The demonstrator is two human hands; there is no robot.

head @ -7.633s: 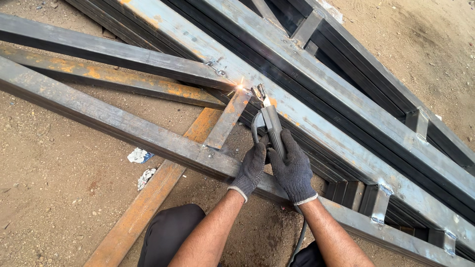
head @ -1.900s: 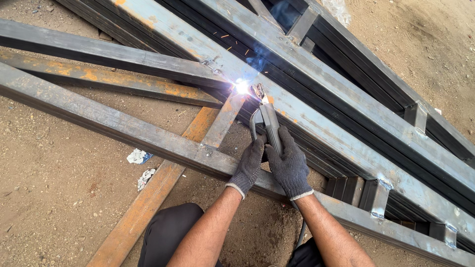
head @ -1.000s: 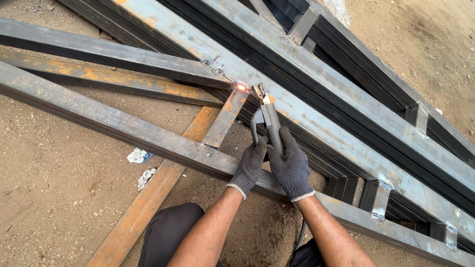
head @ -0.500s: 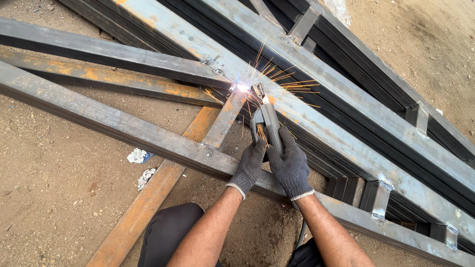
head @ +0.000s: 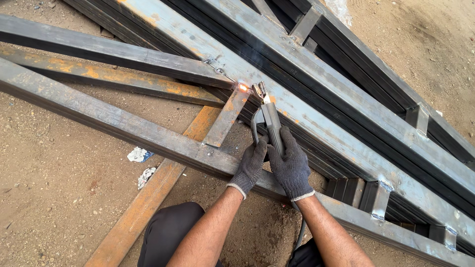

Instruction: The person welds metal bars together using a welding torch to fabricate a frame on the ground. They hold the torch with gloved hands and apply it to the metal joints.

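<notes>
Sparks that sprayed from the joint half a second ago have died to a small orange glow [head: 242, 87], while both hands and the tool sit where they were. A grey-handled metal electrode holder [head: 271, 126] points its short rod at the glowing spot, where a short rusty steel brace [head: 225, 118] meets a long grey steel beam [head: 316, 118] of the frame lying on the dirt ground [head: 59, 173]. The right hand [head: 292, 165], in a dark knitted glove, has its fingers closed around the holder's handle; the left hand [head: 251, 165], gloved alike, curls its fingers against the handle's lower end to steady it. A weld bead already shows on the beam just beside the glow, and finished tacks mark the small cross-pieces farther along the frame, so this joint looks partly done, with the seam at the brace's top end seemingly not yet complete. Two white paper scraps [head: 140, 155] lie in the dirt between the rusty members.
</notes>
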